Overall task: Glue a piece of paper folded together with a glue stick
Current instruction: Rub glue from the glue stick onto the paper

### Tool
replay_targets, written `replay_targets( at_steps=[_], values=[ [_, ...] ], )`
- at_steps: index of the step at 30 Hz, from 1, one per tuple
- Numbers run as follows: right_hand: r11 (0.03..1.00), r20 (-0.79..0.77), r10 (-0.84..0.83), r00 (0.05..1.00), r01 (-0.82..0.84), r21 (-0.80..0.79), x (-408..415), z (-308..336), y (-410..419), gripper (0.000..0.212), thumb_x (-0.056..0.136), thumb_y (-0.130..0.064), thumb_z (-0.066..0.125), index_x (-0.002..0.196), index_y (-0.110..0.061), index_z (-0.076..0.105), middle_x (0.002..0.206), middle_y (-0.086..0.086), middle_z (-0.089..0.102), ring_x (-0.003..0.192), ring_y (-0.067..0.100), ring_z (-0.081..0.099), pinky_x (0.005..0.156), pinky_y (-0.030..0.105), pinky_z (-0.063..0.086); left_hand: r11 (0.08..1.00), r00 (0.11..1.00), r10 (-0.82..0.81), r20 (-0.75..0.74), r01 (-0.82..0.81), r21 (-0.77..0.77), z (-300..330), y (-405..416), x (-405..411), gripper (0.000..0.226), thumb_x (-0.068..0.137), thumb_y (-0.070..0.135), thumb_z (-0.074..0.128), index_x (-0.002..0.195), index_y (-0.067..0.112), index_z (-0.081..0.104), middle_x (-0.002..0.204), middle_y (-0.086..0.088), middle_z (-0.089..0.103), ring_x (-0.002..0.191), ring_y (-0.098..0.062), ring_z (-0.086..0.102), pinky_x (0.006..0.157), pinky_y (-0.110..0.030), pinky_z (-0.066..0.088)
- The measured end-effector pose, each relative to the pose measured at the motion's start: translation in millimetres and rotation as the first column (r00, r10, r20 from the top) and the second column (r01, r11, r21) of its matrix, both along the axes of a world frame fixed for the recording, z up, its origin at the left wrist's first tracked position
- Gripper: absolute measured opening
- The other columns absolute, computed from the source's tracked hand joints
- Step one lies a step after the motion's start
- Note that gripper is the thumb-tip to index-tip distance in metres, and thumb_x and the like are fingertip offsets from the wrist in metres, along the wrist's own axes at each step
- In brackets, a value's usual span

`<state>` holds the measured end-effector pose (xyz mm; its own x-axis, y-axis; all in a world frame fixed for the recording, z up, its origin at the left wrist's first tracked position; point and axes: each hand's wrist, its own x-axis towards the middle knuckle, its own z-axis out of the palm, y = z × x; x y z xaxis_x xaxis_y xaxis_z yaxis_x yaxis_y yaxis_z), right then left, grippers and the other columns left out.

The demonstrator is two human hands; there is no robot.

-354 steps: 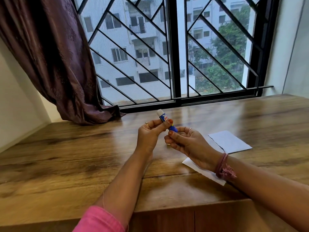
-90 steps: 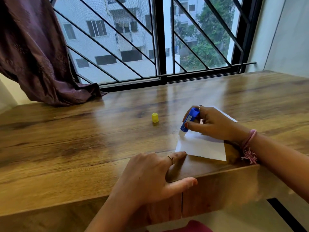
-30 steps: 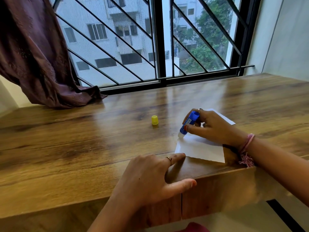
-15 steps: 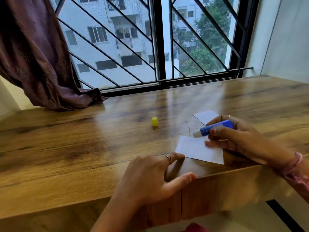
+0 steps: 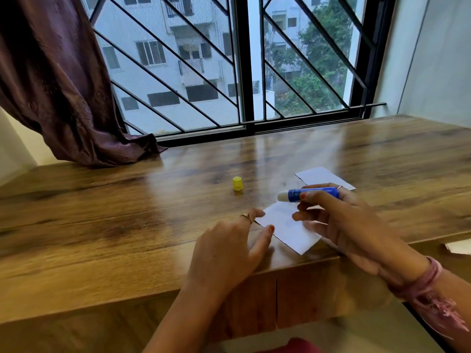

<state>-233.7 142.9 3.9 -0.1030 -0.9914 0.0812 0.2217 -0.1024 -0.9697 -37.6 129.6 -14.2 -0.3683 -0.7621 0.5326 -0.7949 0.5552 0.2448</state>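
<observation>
A white piece of paper [image 5: 285,226] lies near the front edge of the wooden table [image 5: 127,225], turned at an angle. My right hand [image 5: 339,222] hovers over its right side and grips a blue glue stick [image 5: 309,193], held level with its uncapped white tip pointing left. The lower fingers of that hand reach down towards the paper. My left hand [image 5: 229,247] rests on the table with fingers spread, its fingertips at the paper's left corner. The stick's yellow cap [image 5: 237,183] stands on the table to the left of the paper.
A second white paper [image 5: 321,175] lies behind my right hand. Another paper scrap [image 5: 458,247] shows at the table's right edge. A purple curtain [image 5: 63,85] hangs at back left, and a barred window [image 5: 242,62] runs behind the table.
My right hand lifted the glue stick off the paper and turned it level. The paper has turned to an angle, and my left hand has slid right to its corner.
</observation>
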Motion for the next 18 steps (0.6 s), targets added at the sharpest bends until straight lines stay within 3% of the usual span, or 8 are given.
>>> replay_targets(
  at_steps=[3, 6, 9, 11, 14, 16, 18],
  values=[
    [1.0, 0.125, 0.008, 0.992, -0.008, -0.006, 6.0, -2.5, 2.9, 0.015, 0.085, -0.021, 0.062, 0.096, -0.014, 0.069, 0.073, 0.001, 0.067, 0.078, 0.018, 0.071, 0.078, 0.037, 0.044, 0.997, 0.994, 0.036, -0.103, -0.029, 0.067, 0.9, -0.3, -9.4, 0.04, 0.085, 0.063, 0.046, 0.111, 0.037, 0.062, 0.05, 0.011, 0.039, 0.046, -0.003, 0.04, 0.045, -0.013, 0.02],
    [0.997, 0.222, 0.069, 0.973, -0.06, -0.049, 10.8, -3.4, 5.5, 0.013, 0.077, -0.023, 0.067, 0.085, -0.015, 0.073, 0.074, 0.003, 0.065, 0.079, 0.019, 0.071, 0.079, 0.039, 0.05, 0.985, 0.993, 0.113, -0.04, -0.106, 0.133, 0.0, -4.6, -15.0, 0.046, 0.08, 0.07, 0.048, 0.111, 0.039, 0.062, 0.074, 0.004, 0.065, 0.066, -0.01, 0.055, 0.048, -0.022, 0.027],
    [0.994, 0.318, 0.064, 0.946, -0.034, -0.1, 0.8, 3.9, -1.6, 0.022, 0.069, -0.021, 0.069, 0.087, -0.009, 0.068, 0.07, 0.005, 0.065, 0.072, 0.019, 0.07, 0.078, 0.041, 0.059, 0.97, 0.991, 0.132, 0.013, -0.132, 0.204, 1.2, -10.2, -15.9, 0.05, 0.076, 0.073, 0.05, 0.113, 0.041, 0.061, 0.086, 0.004, 0.069, 0.077, -0.014, 0.06, 0.05, -0.025, 0.03],
    [0.991, 0.25, 0.052, 0.967, -0.019, -0.132, -15.1, 9.9, -12.1, 0.013, 0.08, -0.013, 0.063, 0.091, -0.007, 0.064, 0.068, 0.006, 0.065, 0.065, 0.019, 0.068, 0.073, 0.04, 0.06, 0.953, 0.993, 0.109, 0.049, -0.118, 0.279, 4.8, -15.5, -14.1, 0.048, 0.077, 0.072, 0.052, 0.115, 0.043, 0.06, 0.093, 0.002, 0.069, 0.083, -0.016, 0.061, 0.056, -0.028, 0.034],
    [0.991, 0.0, 0.062, 0.998, -0.062, -0.118, -40.0, 14.4, -29.3, 0.013, 0.089, -0.008, 0.055, 0.1, -0.007, 0.061, 0.073, 0.009, 0.063, 0.064, 0.018, 0.066, 0.068, 0.037, 0.06, 0.913, 0.996, 0.047, 0.081, -0.075, 0.4, 13.0, -24.5, -7.0, 0.043, 0.079, 0.067, 0.056, 0.116, 0.046, 0.06, 0.101, 0.008, 0.065, 0.088, -0.016, 0.062, 0.06, -0.03, 0.034],
    [0.99, -0.159, 0.096, 0.983, -0.11, -0.083, -50.8, 10.5, -38.0, 0.012, 0.088, -0.008, 0.057, 0.098, -0.009, 0.062, 0.074, 0.01, 0.065, 0.066, 0.018, 0.067, 0.066, 0.035, 0.06, 0.89, 0.995, -0.001, 0.095, -0.043, 0.454, 19.2, -30.0, -0.3, 0.041, 0.081, 0.064, 0.057, 0.117, 0.047, 0.059, 0.09, 0.014, 0.059, 0.081, -0.001, 0.057, 0.054, -0.023, 0.03],
    [0.987, -0.255, 0.136, 0.957, -0.153, -0.046, -55.7, 4.3, -43.5, 0.011, 0.085, -0.006, 0.06, 0.096, -0.007, 0.063, 0.073, 0.011, 0.067, 0.066, 0.019, 0.068, 0.065, 0.033, 0.06, 0.884, 0.995, -0.024, 0.101, -0.026, 0.466, 22.6, -37.0, 5.7, 0.039, 0.081, 0.064, 0.057, 0.116, 0.049, 0.06, 0.062, 0.007, 0.055, 0.056, 0.005, 0.05, 0.044, -0.017, 0.025]
  ],
)
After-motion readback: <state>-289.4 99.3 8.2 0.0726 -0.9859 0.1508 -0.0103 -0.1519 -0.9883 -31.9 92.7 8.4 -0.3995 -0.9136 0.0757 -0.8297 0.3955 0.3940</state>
